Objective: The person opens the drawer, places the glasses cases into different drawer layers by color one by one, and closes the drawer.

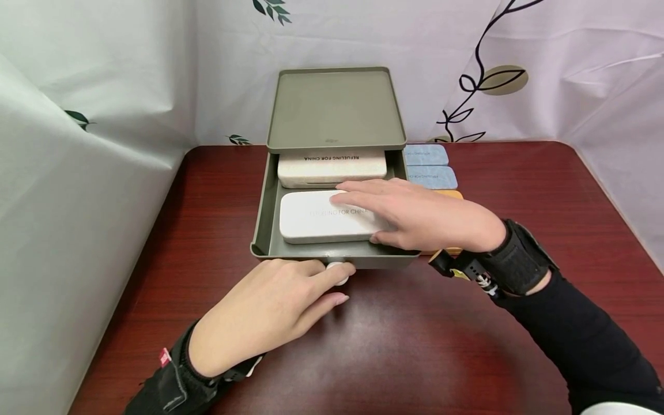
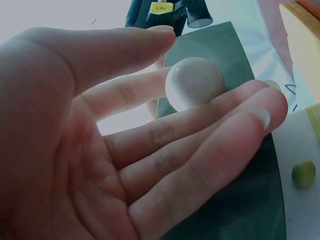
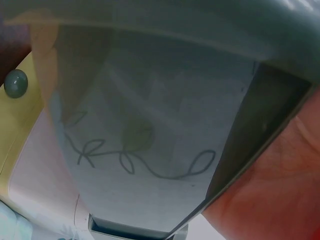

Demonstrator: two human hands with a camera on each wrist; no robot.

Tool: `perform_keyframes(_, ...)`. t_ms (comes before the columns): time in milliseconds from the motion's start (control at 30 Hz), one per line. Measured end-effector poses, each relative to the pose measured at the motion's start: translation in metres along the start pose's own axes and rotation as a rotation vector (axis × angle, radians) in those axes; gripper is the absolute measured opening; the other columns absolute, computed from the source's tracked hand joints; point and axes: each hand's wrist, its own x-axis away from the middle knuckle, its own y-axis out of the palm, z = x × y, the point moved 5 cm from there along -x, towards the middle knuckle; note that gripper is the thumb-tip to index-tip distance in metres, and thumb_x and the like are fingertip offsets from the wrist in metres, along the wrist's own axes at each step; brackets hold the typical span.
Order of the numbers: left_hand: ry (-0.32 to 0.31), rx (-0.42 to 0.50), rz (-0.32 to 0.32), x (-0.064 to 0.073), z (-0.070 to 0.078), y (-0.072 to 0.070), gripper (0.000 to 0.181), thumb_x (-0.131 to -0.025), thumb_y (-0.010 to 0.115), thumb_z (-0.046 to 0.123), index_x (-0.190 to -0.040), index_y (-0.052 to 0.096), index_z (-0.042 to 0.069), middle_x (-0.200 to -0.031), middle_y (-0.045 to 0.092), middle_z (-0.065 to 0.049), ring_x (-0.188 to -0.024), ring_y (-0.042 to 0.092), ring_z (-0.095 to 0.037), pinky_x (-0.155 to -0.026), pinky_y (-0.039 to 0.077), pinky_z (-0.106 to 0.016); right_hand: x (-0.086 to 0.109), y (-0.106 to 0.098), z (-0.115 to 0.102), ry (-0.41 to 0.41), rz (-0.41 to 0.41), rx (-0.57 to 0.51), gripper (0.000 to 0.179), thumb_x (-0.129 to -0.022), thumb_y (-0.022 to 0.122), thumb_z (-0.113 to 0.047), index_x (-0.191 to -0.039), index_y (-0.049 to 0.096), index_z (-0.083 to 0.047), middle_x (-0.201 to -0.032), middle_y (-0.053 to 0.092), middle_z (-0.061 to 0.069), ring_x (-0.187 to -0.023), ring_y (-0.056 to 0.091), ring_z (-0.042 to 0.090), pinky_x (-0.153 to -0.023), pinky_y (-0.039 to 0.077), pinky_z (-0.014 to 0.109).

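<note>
A grey-green storage box (image 1: pixel 334 109) stands on the table with its drawer (image 1: pixel 266 207) pulled out toward me. In the drawer lie a cream case (image 1: pixel 332 172) at the back and a white case (image 1: pixel 306 216) in front, both lettered. My left hand (image 1: pixel 280 294) is at the drawer front. In the left wrist view, its index and middle fingers hold the round white knob (image 2: pixel 194 84) between them, and the thumb stands apart. My right hand (image 1: pixel 410 213) rests on the right end of the white case, fingers extended over its top, thumb by its front edge.
Two light blue cases (image 1: pixel 430 176) lie right of the box, with a yellow-orange item (image 1: pixel 452 194) partly hidden behind my right hand. White cloth (image 1: pixel 228 69) with leaf patterns hangs behind and at the sides of the red-brown table (image 1: pixel 207 190).
</note>
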Motion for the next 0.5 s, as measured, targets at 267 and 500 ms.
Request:
perform_keyframes(267, -0.003, -0.001, -0.001, 0.0, -0.0003, -0.0006, 0.025, -0.091, 0.065, 0.032, -0.111, 0.057, 0.02, -0.065, 0.045, 0.012, -0.054, 0.04, -0.002, -0.053, 0.037, -0.02, -0.0024, -0.0004, 0.0008, 0.028, -0.021, -0.002, 0.069, -0.084, 0.071, -0.01, -0.145, 0.042, -0.019, -0.154, 0.037, 0.009, -0.142, 0.037, 0.028, -0.111, 0.032, 0.049)
perform_keyframes(500, -0.004, -0.005, -0.009, 0.0004, -0.0004, -0.0007, 0.025, -0.091, 0.066, 0.032, -0.112, 0.057, 0.021, -0.065, 0.044, 0.013, -0.054, 0.039, -0.002, -0.053, 0.036, -0.019, -0.0003, -0.0025, 0.0005, 0.048, 0.026, -0.08, 0.061, -0.086, 0.072, -0.024, -0.142, 0.046, -0.018, -0.153, 0.038, 0.004, -0.141, 0.037, 0.021, -0.111, 0.034, 0.043)
